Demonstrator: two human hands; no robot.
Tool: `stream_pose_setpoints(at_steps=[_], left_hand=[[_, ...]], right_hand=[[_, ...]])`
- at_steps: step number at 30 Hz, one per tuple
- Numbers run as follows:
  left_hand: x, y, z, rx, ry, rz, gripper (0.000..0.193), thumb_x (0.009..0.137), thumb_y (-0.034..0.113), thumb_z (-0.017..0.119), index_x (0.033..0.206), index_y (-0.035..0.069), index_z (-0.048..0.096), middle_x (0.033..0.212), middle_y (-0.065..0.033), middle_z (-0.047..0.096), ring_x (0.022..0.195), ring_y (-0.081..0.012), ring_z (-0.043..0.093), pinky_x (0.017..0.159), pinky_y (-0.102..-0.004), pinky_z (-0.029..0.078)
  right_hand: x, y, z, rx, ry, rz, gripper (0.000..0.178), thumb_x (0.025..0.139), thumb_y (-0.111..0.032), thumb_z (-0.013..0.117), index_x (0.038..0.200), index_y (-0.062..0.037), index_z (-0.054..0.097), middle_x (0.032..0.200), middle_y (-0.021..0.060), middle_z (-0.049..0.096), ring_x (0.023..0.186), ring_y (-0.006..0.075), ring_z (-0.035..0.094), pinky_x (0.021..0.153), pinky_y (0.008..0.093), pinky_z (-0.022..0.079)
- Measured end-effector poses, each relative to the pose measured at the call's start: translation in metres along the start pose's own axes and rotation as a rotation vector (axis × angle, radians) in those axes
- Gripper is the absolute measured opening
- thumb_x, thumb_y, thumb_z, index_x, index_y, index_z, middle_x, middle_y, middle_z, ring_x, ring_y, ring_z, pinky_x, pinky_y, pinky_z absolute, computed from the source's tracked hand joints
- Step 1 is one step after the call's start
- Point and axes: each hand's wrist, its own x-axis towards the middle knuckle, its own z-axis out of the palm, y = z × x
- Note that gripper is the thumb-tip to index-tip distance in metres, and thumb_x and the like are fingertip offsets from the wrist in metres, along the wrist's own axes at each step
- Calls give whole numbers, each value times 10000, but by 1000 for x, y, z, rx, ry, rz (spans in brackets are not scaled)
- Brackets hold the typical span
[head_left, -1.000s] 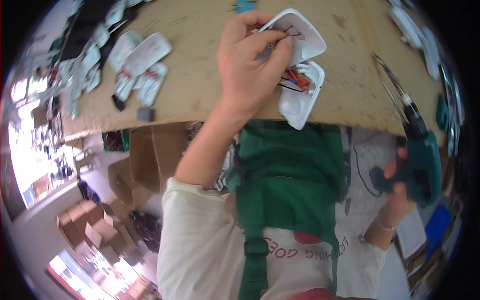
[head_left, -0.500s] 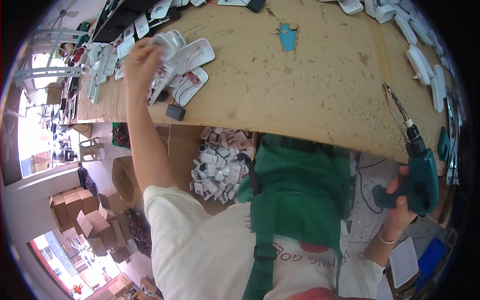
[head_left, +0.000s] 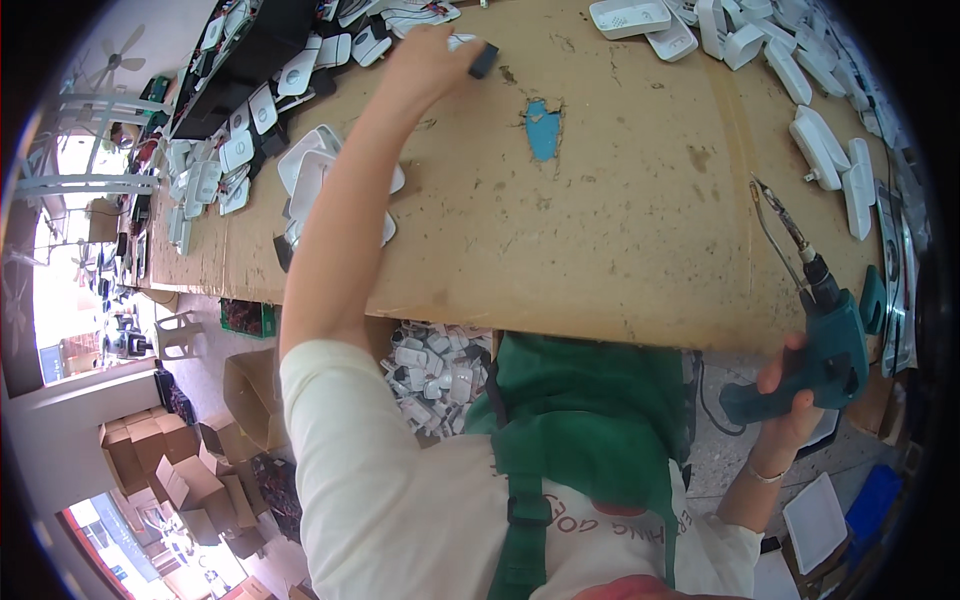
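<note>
My right hand (head_left: 790, 408) is wrapped round the grip of a teal soldering gun (head_left: 838, 345) at the right edge of the table. Its metal tip points away over the tabletop, with a thin bent guide tube beside it. Stretched far forward, my left hand (head_left: 428, 62) is at a white plastic housing (head_left: 462, 41) with a black block (head_left: 483, 60) at its side. The fingers are mostly hidden behind the hand, so their grip does not show. Under my left forearm lies a group of white housings (head_left: 308, 178), partly covered by the arm.
White device parts (head_left: 240, 150) line the table's left side by a black bin (head_left: 240, 75). More white housings (head_left: 820, 145) lie along the right side. Below the table edge stands a carton of small white parts (head_left: 440, 375). The worn brown tabletop (head_left: 600, 240) has a blue patch (head_left: 541, 130).
My left hand has moved from the left group of housings forward and right to the far housing. The view has shifted. My right hand still holds the soldering gun.
</note>
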Motion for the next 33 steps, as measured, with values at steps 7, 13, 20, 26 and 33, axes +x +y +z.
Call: stream_pose_setpoints(at_steps=[7,13,20,26,33], left_hand=[[-24,24,18,-69,-217,162,403,799,371,660,1039,48,656,1075,-157,634,1056,-315,582,914,-453,436],[-89,54,-53,-186,-560,483,336,750,265,742,989,37,679,1188,-113,613,1151,-286,556,966,-394,439],[58,86,34,-141,50,460,270,868,187,604,1081,24,633,1045,-172,645,960,-341,619,814,-415,494],[154,95,128,-516,-193,493,539,700,169,735,1197,1,614,1091,-225,650,981,-303,645,854,-347,497],[45,140,31,-535,-314,108,221,785,94,640,990,12,647,976,-184,644,903,-316,619,796,-421,474]], right_hand=[[12,-1,-6,-29,37,1,821,717,-338,848,1302,66,436,1170,204,591,674,179,633,554,266,533],[13,-1,-29,10,14,11,813,719,-335,846,1297,70,442,1171,209,591,672,182,637,558,270,538],[20,-1,-32,74,80,16,831,719,-337,845,1305,80,427,1167,208,595,680,187,643,555,278,544],[21,-5,-34,65,109,10,837,718,-341,846,1303,84,425,1159,201,600,687,187,646,563,276,546],[20,0,-45,106,65,66,843,719,-375,839,1290,93,431,1172,186,591,645,174,621,549,270,534]])
